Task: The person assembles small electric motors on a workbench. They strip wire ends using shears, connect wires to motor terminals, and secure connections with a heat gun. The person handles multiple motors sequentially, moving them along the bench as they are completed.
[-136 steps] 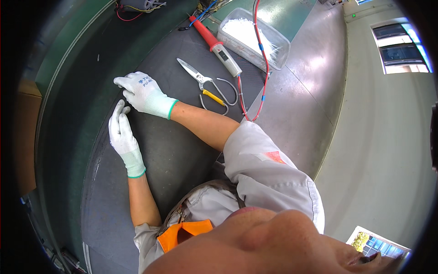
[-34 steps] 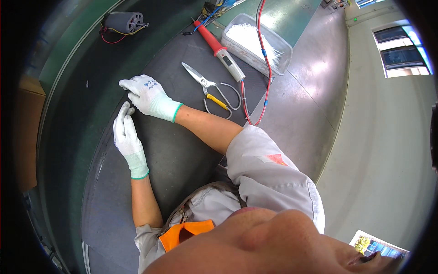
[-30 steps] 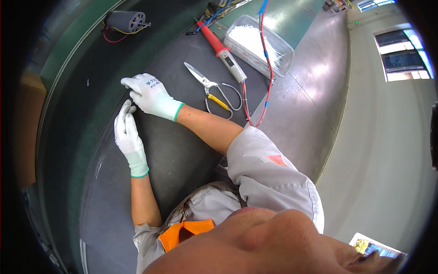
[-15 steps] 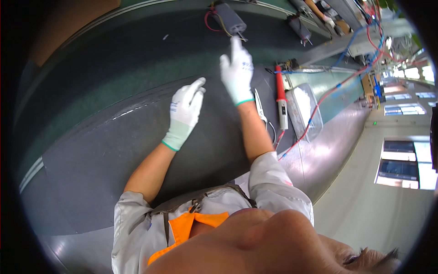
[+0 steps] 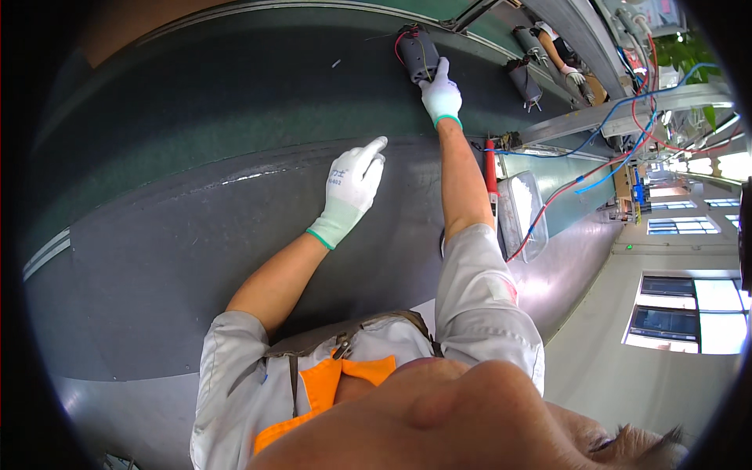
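At the far side of the dark green belt (image 5: 258, 102), a grey cylindrical motor (image 5: 419, 53) with red and yellow-green wires lies under my outstretched right arm. My right hand (image 5: 443, 98), in a white glove with a green cuff, grips its near end, with thumb and forefinger on either side. The motor's shaft is hidden by the glove. Gloved the same way, my left hand (image 5: 352, 184) hovers over the dark grey mat (image 5: 188, 266) near its border with the belt. Its forefinger points forward and it holds nothing.
Right of my right forearm are a red-handled tool (image 5: 491, 166) and a clear plastic box (image 5: 533, 235) with white contents. Another motor (image 5: 523, 84) lies farther right, near a metal post (image 5: 548, 129) with hoses. A co-worker's gloved hand (image 5: 573, 74) is beyond.
My right hand has reached farther forward and taken hold of the motor it was just short of. My left hand has shifted right. My forearm now covers the scissors.
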### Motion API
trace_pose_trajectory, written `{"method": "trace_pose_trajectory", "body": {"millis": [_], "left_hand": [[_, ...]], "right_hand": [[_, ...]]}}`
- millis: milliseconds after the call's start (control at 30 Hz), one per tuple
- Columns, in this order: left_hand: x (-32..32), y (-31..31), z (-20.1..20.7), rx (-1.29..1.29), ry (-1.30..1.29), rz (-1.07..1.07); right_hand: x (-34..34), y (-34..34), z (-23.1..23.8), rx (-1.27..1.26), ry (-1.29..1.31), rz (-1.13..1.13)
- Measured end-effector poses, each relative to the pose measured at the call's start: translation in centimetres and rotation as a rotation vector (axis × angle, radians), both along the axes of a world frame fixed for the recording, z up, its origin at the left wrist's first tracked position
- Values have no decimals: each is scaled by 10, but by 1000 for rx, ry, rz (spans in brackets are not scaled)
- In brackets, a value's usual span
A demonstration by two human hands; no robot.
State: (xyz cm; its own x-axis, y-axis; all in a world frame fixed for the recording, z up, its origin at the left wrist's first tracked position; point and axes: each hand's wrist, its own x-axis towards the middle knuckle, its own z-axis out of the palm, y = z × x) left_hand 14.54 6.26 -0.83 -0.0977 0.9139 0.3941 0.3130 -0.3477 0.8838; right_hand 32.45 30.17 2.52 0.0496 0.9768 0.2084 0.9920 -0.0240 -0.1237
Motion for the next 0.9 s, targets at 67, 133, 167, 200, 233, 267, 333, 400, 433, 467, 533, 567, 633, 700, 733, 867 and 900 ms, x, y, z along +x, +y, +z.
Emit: {"method": "trace_pose_trajectory", "body": {"millis": [67, 133, 167, 200, 233, 267, 333, 400, 433, 467, 533, 567, 633, 700, 733, 867, 900], "left_hand": [[-1, -1, 2, -34, -28, -27], [4, 3, 0, 43, -135, 51], [8, 10, -6, 78, -186, 82], [3, 17, -5, 59, -230, 88], [-1, 28, -3, 29, -193, 127], [-14, 41, 2, 101, -78, 195], [-34, 86, 0, 240, 121, 300], [-52, 136, -4, 232, 301, 385], [-58, 160, -2, 165, 387, 415], [-66, 183, -3, 147, 475, 440], [-76, 222, 1, 34, 648, 438], [-80, 239, -4, 20, 753, 460], [-59, 244, 12, -209, 1060, 322], [-69, 256, 3, -113, 1146, 293], [-72, 259, -8, -51, 1085, 329], [-77, 256, -50, 135, 665, 300], [-56, 242, -42, 18, 467, 188]], "right_hand": [[1, 2, 4, -36, 55, -23], [4, 0, 5, -55, 103, -38], [9, 1, 1, -62, 116, -54], [9, 2, 0, -67, 125, -61], [10, 3, 0, -72, 133, -71], [1, 2, -2, -81, 129, -46], [0, 1, 3, -82, 108, -29], [0, -1, 4, -93, 43, 34], [1, -1, 5, -94, 8, 61], [-3, -4, 8, -91, 21, 77], [-8, -8, 15, -104, 89, 78], [-11, -9, 16, -111, 113, 81], [2, -14, 11, -110, 139, 50], [-9, -14, 15, -185, 153, 43], [-11, -11, 16, -168, 181, 54], [-17, -7, 18, -133, 289, 66], [-11, -10, 15, -135, 301, 47]]}}
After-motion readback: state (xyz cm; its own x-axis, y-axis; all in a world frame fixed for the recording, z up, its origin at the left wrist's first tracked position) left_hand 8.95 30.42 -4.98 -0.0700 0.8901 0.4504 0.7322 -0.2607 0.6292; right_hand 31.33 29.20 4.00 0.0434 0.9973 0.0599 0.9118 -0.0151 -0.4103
